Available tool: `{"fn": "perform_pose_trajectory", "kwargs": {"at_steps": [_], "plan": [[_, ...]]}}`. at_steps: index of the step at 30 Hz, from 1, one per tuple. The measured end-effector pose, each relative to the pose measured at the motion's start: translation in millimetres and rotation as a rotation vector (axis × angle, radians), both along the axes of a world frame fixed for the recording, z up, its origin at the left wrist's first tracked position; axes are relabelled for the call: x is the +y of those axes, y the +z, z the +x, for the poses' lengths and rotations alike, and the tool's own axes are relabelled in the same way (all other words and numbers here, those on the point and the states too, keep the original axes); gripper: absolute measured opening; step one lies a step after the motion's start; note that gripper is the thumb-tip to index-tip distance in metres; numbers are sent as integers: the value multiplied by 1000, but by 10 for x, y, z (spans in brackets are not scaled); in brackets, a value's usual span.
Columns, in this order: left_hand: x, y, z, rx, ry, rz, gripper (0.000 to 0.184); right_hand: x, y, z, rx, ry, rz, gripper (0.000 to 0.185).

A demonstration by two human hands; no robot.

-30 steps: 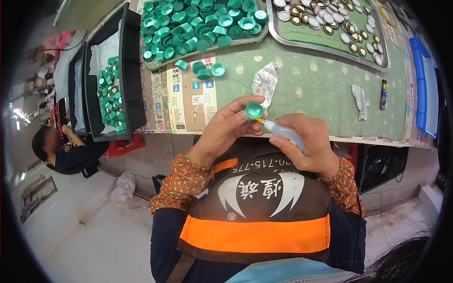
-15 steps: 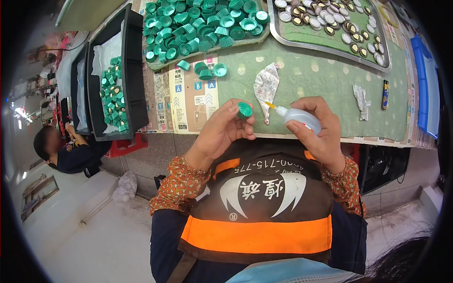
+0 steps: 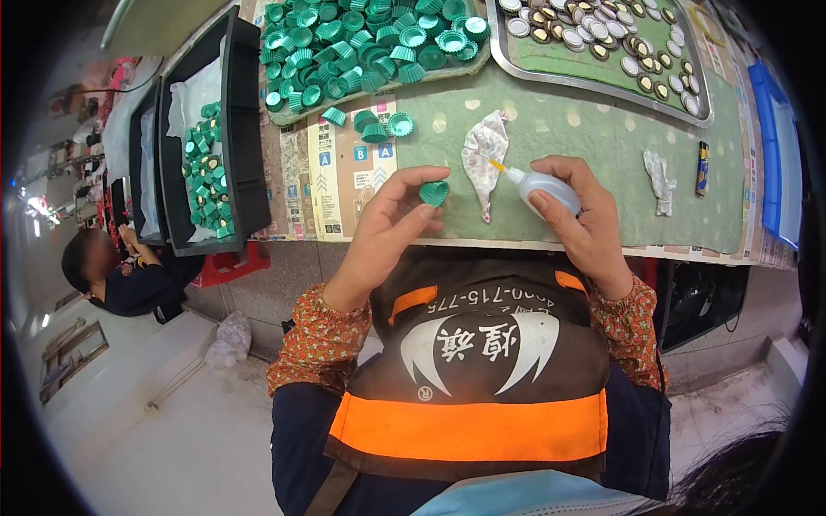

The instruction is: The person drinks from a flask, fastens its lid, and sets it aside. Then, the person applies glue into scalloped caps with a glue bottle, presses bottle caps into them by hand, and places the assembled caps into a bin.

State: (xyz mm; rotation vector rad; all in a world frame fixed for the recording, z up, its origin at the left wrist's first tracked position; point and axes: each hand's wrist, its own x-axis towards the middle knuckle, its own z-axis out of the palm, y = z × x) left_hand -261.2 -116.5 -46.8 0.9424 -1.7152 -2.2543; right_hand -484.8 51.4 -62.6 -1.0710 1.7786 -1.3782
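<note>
Two things have parted: left grip [image 3: 379, 232] pinches green cap [image 3: 434, 194], right grip [image 3: 595, 225] pinches bottle [image 3: 555, 192]; surface [image 3: 637, 225] bare rightward along its edge.

one head-worn view is recorded: green-covered table [image 3: 585, 129] and apron [image 3: 473, 378] are viewed closely from above, forward and downward.

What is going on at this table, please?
The person's left hand holds one small green cup. The right hand grips a squeeze bottle, its yellow tip over a crumpled white scrap; whether they touch is unclear. Beyond, a heap of green cups lies beside a metal tray of round pieces.
</note>
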Motion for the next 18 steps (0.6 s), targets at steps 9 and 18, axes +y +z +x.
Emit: {"fn": "perform_pose_trajectory", "kwargs": {"at_steps": [9, 18], "plan": [[-25, -72, 33, 70, 26, 122, 38, -44, 23, -103, 101, 37, 57, 31], [-25, -63, 40, 91, 18, 304, 36, -174, -86, -100, 464, 51, -28, 26]]}}
